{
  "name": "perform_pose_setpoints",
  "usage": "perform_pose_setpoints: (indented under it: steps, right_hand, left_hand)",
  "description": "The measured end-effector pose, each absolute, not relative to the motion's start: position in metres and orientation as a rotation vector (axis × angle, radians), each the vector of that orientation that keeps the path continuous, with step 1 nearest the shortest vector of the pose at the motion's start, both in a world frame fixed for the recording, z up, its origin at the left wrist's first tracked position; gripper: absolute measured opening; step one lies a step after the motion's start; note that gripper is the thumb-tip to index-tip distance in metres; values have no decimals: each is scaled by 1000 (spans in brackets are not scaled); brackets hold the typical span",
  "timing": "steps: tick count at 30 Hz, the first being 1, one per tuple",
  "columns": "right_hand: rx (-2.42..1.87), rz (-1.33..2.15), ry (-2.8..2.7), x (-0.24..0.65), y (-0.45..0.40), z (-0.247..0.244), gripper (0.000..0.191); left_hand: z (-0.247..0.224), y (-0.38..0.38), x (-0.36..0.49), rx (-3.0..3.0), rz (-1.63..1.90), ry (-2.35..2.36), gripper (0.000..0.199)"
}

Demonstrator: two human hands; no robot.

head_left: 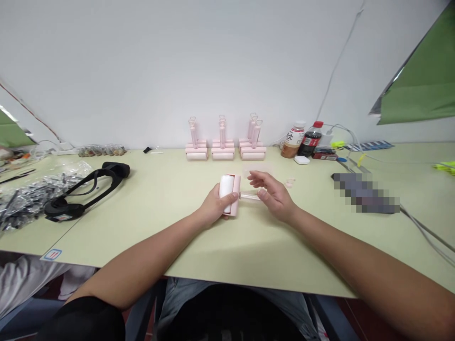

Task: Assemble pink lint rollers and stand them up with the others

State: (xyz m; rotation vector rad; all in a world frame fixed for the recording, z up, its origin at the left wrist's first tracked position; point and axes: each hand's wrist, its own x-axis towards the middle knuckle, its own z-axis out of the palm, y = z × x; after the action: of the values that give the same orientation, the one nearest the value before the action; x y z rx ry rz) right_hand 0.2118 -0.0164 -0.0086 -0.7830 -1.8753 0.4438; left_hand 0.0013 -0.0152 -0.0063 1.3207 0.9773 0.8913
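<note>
A pink lint roller [234,203] with a white roll is held over the table by my left hand [214,205], its thumb across the roll and its fingers behind. The clear handle of the roller points to the right. My right hand [273,194] is beside the handle's end, fingers apart, with the thumb near the tip; whether it touches the handle I cannot tell. Small pink pieces [290,183] lie on the table just beyond my right hand. Several similar pink rollers [222,152] stand in three groups by the wall, handles upright.
On the left are a black headset [87,192] and a heap of plastic-wrapped parts [31,199]. Two bottles [311,138] and a white case [302,160] stand back right. A blurred dark object [364,193] and cables [423,227] lie on the right. A person's leg shows lower left.
</note>
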Motion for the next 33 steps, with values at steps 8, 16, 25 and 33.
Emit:
perform_pose_setpoints:
  steps: [8, 16, 25, 33]
  right_hand:
    - [-1758, -73, -1859, 272, 27, -1, 35]
    - [-2114, 219, -1899, 293, 37, -6, 25]
    - [-1257, 1222, -1366, 254, 14, 3, 29]
    - [-1006, 1466, -1188, 233, -4, 9, 25]
  left_hand:
    - [-1, -3, -9, 1238, 1038, 1081, 46]
    - [-3, 3, -12, 1184, 1075, 1067, 42]
    - [-3, 1, -12, 1154, 1059, 1085, 42]
    - [-3, 1, -11, 1175, 1031, 1034, 48]
